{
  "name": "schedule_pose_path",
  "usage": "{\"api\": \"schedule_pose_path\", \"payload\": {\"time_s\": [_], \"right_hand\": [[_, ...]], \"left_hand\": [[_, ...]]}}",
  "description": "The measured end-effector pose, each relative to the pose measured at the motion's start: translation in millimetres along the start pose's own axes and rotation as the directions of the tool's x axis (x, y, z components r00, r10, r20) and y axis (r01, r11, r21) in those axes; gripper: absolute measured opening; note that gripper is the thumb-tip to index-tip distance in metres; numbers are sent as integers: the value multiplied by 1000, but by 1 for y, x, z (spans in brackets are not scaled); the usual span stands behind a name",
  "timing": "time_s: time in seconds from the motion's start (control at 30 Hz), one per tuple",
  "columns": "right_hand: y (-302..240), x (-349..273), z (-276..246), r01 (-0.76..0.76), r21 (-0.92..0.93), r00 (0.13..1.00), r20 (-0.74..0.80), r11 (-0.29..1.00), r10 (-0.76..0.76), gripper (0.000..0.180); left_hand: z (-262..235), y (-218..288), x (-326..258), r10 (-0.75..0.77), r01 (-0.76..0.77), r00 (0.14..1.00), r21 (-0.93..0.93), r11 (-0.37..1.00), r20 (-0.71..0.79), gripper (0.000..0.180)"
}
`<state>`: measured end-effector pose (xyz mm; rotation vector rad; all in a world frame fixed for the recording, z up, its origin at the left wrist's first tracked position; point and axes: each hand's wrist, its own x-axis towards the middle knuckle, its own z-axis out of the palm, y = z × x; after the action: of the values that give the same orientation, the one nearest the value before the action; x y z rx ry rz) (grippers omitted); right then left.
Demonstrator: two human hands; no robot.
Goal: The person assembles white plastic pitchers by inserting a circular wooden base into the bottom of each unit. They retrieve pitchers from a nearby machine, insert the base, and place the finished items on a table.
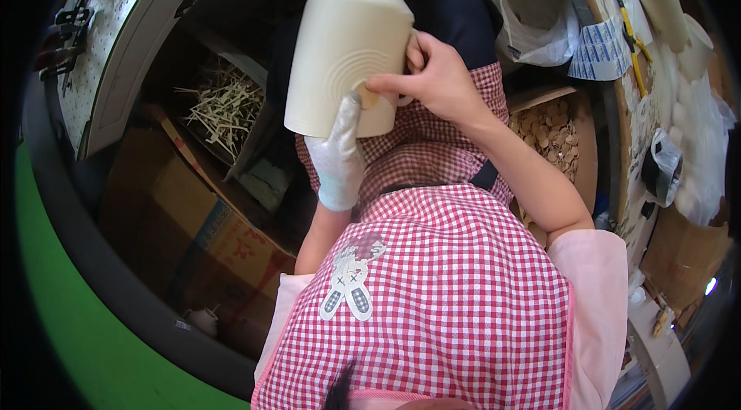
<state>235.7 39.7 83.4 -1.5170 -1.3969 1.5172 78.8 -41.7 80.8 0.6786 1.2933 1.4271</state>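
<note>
A large cream plastic bottle with a short wide neck and curved ridges on its front stands nearly upright over my lap. My left hand, in a pale grey glove, grips its lower end, thumb up the front and the other fingers hidden behind. My bare right hand closes on the bottle's right side. Its thumb presses the front near the centre of the ridges, close to the gloved thumb tip, while the curled fingers sit at the edge. A small tan patch shows under the thumb; I cannot make out what it is.
A cardboard box of tan round pieces stands to the right of my legs. Thin pale strips fill a box at the left. The right-hand bench holds a yellow cutter, cream tubes and a blue-and-white sheet; a white plastic bag hangs beside it.
</note>
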Motion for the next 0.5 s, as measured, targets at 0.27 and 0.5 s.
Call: {"api": "schedule_pose_path", "payload": {"time_s": [0.27,0.5], "right_hand": [[-8,4,-1,226,-87,974,22,970,-225,59],[-15,3,-9,333,-134,942,1,933,-336,48]], "left_hand": [[-7,8,1,-31,34,999,-127,991,25,34],[13,7,9,87,-87,996,-87,992,-5,34]]}}
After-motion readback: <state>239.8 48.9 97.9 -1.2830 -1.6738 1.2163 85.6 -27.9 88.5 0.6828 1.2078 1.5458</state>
